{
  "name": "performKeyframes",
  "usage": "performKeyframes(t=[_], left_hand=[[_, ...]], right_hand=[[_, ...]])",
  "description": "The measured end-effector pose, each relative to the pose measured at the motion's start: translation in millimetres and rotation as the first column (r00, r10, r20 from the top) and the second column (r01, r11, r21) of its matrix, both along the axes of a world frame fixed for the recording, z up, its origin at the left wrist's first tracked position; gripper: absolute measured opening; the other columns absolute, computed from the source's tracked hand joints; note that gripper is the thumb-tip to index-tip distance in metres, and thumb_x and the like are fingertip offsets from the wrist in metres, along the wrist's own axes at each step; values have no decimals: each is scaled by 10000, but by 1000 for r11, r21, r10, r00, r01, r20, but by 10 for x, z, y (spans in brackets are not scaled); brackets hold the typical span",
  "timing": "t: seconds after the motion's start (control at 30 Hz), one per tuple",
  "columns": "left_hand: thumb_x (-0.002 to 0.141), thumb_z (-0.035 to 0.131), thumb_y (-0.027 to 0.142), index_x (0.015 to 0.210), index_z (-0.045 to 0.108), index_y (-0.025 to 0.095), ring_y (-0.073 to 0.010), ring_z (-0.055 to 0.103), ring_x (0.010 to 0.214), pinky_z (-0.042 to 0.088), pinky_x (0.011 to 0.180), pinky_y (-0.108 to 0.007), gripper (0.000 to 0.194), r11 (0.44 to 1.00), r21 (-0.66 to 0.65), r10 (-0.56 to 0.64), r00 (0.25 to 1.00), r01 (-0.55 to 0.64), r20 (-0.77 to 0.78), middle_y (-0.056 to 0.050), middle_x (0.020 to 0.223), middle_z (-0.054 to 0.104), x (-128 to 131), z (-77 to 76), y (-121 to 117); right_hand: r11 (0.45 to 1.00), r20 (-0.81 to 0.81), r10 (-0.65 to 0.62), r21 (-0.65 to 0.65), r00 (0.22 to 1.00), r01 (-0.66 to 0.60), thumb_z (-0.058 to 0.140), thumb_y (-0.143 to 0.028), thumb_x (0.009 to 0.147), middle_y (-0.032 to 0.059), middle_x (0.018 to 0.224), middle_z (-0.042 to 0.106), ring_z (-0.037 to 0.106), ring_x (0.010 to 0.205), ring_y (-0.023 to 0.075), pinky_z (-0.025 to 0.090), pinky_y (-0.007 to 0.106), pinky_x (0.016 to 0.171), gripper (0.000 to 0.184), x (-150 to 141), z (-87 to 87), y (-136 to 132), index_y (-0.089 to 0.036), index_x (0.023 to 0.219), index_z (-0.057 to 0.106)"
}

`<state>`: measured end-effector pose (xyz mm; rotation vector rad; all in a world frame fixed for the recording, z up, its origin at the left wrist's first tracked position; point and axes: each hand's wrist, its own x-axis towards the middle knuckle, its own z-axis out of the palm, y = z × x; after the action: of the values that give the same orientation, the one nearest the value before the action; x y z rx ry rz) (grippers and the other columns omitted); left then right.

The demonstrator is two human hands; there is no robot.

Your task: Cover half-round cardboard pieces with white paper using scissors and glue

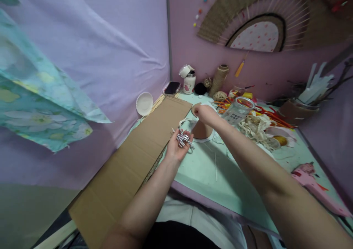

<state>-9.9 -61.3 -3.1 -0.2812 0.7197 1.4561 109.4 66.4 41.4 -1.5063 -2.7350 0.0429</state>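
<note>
Head view: silver pieces [183, 139], pointing every which way, sit in the left hand [175, 150], grip cupped and unclosed, near the counter's [197, 170] front-left corner. Right hand [207, 115]'s just beyond them, rightward, by a brown cone [202, 132]; can't tell if that grip's pinching anything.

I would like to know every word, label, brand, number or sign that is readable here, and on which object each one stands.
No text can be read with certainty.
Clear jar: dark printed characters, too small and blurred to read.
White bottle: a pinkish print, but no legible words.
I see no other readable brand, number or sign.
</note>
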Motion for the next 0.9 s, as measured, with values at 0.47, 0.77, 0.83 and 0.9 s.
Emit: performKeyframes(t=[0.47, 0.77, 0.83, 0.9], left_hand=[[924, 543, 187, 807, 625, 130, -140, 686, 640, 613, 745, -337, 154, 1000, 15, -18, 999, 17, 46, -41, 686, 669, 14, -53, -46], [923, 547, 191, 830, 634, 120, -155, 697, 654, 614, 734, -339, 146, 999, 30, -42, 997, 40, 59, -46, 705, 688, 11, -87, -75], [921, 547, 193, 822, 635, 119, -157, 698, 662, 613, 748, -342, 152, 999, 28, -30, 998, 28, 62, -51, 708, 689, -3, -36, -114], [923, 538, 199, 803, 636, 119, -159, 700, 675, 613, 767, -348, 174, 999, 34, 4, 998, -6, 56, -58, 713, 693, -36, 53, -170]], right_hand=[[955, 173, 287, 26, 942, -296, 533, -153, 857, 175, 1047, 729, 610, 1037, 269, 415, 329, 864, 233, 0, -300, 487, -136, 953, 745], [966, 161, 246, 37, 956, -255, 524, -128, 855, 229, 1037, 716, 645, 1009, 307, 452, 352, 817, 279, -40, -352, 457, -83, 1044, 724], [966, 141, 254, 18, 957, -259, 534, -142, 853, 199, 1034, 720, 649, 988, 292, 451, 340, 807, 257, -46, -320, 468, -117, 1011, 736], [962, 102, 271, 13, 957, -274, 546, -154, 845, 183, 1078, 707, 631, 1022, 284, 442, 334, 828, 260, -67, -296, 468, -128, 1025, 732]])
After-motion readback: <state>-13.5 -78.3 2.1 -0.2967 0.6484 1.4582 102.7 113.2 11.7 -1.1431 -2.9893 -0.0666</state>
